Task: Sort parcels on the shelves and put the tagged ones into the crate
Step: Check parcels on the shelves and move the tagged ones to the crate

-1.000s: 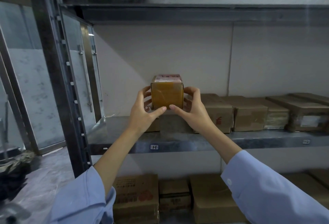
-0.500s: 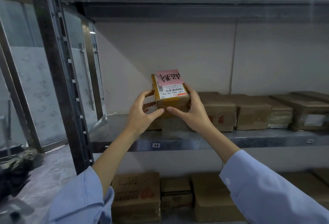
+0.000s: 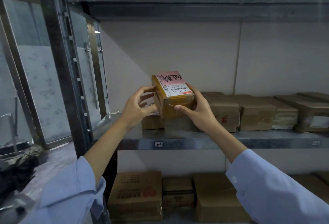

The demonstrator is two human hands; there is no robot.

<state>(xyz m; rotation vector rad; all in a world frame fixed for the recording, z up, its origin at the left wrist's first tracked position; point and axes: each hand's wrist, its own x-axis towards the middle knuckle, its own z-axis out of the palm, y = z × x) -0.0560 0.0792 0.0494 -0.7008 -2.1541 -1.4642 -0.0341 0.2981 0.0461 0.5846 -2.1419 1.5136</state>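
Observation:
A small yellow-taped parcel with a pink handwritten tag and a white barcode label on top is held above the middle shelf. My right hand grips its right side and front corner. My left hand is at its left side, fingers spread and loosening, fingertips touching or nearly touching the box. The parcel is tilted so its top label faces me. No crate is in view.
Several brown cardboard parcels stand in a row along the middle shelf to the right. More boxes sit on the lower shelf. A dark steel upright stands at left, with a glass door beyond it.
The parcel has been lifted off the box below and tipped toward me, showing its pink tag and label. My left hand's fingers have opened away from its side.

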